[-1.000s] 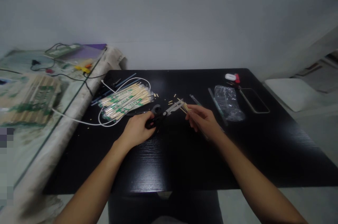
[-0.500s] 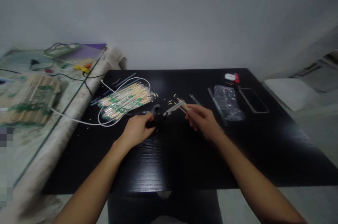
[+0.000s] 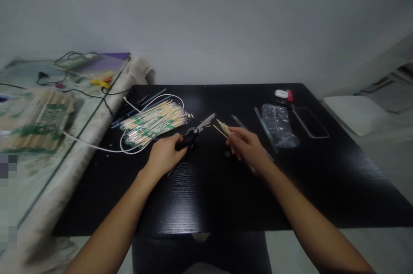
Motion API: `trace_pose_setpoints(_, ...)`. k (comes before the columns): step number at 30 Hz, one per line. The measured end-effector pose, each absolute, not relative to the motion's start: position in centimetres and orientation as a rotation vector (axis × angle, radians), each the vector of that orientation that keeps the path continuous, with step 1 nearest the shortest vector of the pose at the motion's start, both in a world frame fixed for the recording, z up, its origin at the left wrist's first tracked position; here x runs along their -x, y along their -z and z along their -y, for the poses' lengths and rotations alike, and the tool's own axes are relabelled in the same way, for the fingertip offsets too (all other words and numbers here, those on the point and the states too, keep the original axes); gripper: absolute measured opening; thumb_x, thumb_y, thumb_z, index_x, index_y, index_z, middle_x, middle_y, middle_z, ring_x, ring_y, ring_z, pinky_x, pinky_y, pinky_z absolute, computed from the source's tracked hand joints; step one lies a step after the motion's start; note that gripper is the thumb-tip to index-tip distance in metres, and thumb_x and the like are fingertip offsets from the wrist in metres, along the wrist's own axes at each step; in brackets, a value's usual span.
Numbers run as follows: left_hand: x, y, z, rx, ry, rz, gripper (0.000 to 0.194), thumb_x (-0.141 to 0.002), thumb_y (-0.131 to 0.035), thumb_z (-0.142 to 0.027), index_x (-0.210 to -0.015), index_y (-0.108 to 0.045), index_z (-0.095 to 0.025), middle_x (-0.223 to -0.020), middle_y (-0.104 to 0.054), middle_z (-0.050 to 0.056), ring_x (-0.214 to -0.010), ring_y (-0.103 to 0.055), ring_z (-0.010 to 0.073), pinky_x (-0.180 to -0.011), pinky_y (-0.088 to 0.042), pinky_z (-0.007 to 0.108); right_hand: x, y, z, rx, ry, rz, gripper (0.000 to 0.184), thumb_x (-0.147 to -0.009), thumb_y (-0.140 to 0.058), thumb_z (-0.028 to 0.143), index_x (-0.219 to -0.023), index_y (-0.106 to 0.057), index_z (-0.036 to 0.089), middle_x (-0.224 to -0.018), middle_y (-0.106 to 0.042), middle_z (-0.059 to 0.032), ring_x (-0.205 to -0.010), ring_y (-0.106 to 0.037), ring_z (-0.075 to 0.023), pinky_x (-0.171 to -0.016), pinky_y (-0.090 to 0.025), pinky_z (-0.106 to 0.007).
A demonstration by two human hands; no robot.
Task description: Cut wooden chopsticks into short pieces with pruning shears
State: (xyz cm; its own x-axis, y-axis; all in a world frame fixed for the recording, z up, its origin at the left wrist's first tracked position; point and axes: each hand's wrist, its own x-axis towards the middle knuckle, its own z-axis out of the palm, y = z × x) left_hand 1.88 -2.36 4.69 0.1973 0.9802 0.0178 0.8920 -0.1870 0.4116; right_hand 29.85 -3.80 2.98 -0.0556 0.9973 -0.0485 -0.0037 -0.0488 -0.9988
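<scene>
My left hand (image 3: 166, 152) is closed around the handles of black-handled scissors (image 3: 202, 123), whose blades point up and right. My right hand (image 3: 248, 146) pinches a small bunch of thin wooden sticks (image 3: 222, 129), their ends fanned toward the scissors. A narrow gap separates the blade tips from the sticks. Small cut pieces of wood (image 3: 191, 115) lie on the black table beyond the blades. Left of the scissors is a pile of wrapped chopsticks (image 3: 155, 121) in clear plastic with green print.
A white cable (image 3: 97, 148) loops around the chopstick pile. On the right lie a crumpled clear plastic bag (image 3: 280, 125), a phone (image 3: 310, 122) and a white case (image 3: 281, 93). More packed chopsticks (image 3: 48, 115) rest on the glass-topped surface at left. A white stool (image 3: 353, 112) stands beyond the table.
The scissors have drawn back to the left, so their blades no longer meet the sticks. My right hand stays almost in place with the bunch.
</scene>
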Motion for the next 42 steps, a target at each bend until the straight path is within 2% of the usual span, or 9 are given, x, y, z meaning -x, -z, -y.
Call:
trace_pose_setpoints(5,-1.4,-4.0,1.8,-2.143,-0.469,-1.921,0.028,-0.091,-0.063,-0.048,-0.099,-0.069,-0.021,-0.088,-0.076,0.007,-0.078,-0.07,0.0262,-0.068,-0.044,0.032,-29.7,-2.5,3.5,1.306,-1.305,1.239,0.042,-0.088,-0.067,0.044,-0.12,-0.066,0.018,-0.079,-0.066,-0.0013,-0.053,-0.053,-0.0105,-0.037,-0.035,-0.02)
trace_pose_setpoints(10,-0.6,-2.9,1.2,-2.165,-0.535,-2.034,0.03,-0.093,-0.059,-0.038,-0.112,-0.068,-0.016,-0.109,-0.076,0.014,-0.097,-0.071,0.033,-0.083,-0.052,0.041,-30.1,-2.7,3.6,1.329,-1.223,1.605,0.035,-0.083,-0.073,0.042,-0.109,-0.071,0.017,-0.08,-0.067,-0.0005,-0.063,-0.055,-0.0118,-0.056,-0.041,-0.025)
trace_pose_setpoints(15,0.0,-2.0,0.7,-2.174,-0.672,-2.065,0.03,-0.094,-0.057,-0.034,-0.114,-0.066,-0.014,-0.111,-0.073,0.017,-0.102,-0.069,0.0342,-0.091,-0.053,0.045,-29.7,-3.3,4.2,1.336,-1.173,2.214,0.022,-0.08,-0.082,0.031,-0.097,-0.076,0.019,-0.082,-0.069,-0.0001,-0.072,-0.061,-0.0145,-0.069,-0.043,-0.026)
trace_pose_setpoints(22,0.1,-1.6,0.2,-2.176,-0.784,-2.037,0.027,-0.093,-0.058,-0.033,-0.11,-0.065,-0.014,-0.108,-0.071,0.017,-0.102,-0.067,0.0336,-0.091,-0.053,0.046,-29.4,-3.3,4.3,1.354,-0.973,2.342,0.012,-0.088,-0.075,0.028,-0.083,-0.074,0.018,-0.083,-0.07,-0.0028,-0.074,-0.062,-0.0159,-0.072,-0.042,-0.027)
trace_pose_setpoints(28,0.0,-1.6,0.3,-2.163,-0.814,-2.013,0.024,-0.09,-0.06,-0.031,-0.108,-0.066,-0.015,-0.108,-0.072,0.016,-0.103,-0.067,0.0332,-0.092,-0.053,0.045,-33.1,-3.4,2.5,1.774,-0.442,1.841,0.02,-0.093,-0.062,0.034,-0.091,-0.075,0.018,-0.087,-0.074,-0.0083,-0.079,-0.067,-0.0232,-0.077,-0.047,-0.033)
trace_pose_setpoints(33,-0.1,-1.9,0.4,-2.144,-0.814,-2.02,0.023,-0.091,-0.06,-0.033,-0.106,-0.066,-0.017,-0.108,-0.073,0.014,-0.104,-0.068,0.0321,-0.093,-0.052,0.044,-35.6,-2.4,1.3,1.995,-0.174,1.598,0.044,-0.089,-0.061,0.031,-0.126,-0.067,0.009,-0.098,-0.075,-0.0188,-0.089,-0.069,-0.0337,-0.084,-0.05,-0.046)
trace_pose_setpoints(35,-0.1,-2.0,0.4,-2.137,-0.812,-2.016,0.023,-0.091,-0.06,-0.033,-0.106,-0.066,-0.017,-0.108,-0.073,0.014,-0.104,-0.068,0.0319,-0.094,-0.052,0.044,-35.6,-2.2,1.3,1.911,-0.136,1.584,0.047,-0.094,-0.055,0.037,-0.13,-0.064,0.008,-0.104,-0.074,-0.0216,-0.094,-0.068,-0.0351,-0.088,-0.049,-0.049)
trace_pose_setpoints(38,-0.1,-2.0,0.4,-2.117,-0.809,-2.027,0.023,-0.09,-0.061,-0.032,-0.107,-0.066,-0.017,-0.109,-0.073,0.015,-0.105,-0.067,0.0325,-0.094,-0.052,0.045,-34.8,-2.7,1.7,1.712,-0.114,1.55,0.041,-0.103,-0.04,0.039,-0.12,-0.068,0.014,-0.102,-0.074,-0.017,-0.093,-0.068,-0.0294,-0.089,-0.05,-0.045)
trace_pose_setpoints(42,-0.2,-1.9,0.3,-2.111,-0.814,-2.038,0.023,-0.091,-0.06,-0.032,-0.107,-0.066,-0.017,-0.109,-0.072,0.015,-0.105,-0.067,0.0324,-0.094,-0.052,0.045,-33.3,-3.8,2.7,1.479,-0.278,1.379,0.038,-0.106,-0.037,0.046,-0.115,-0.064,0.021,-0.079,-0.068,-0.0046,-0.063,-0.06,-0.0172,-0.067,-0.049,-0.032)
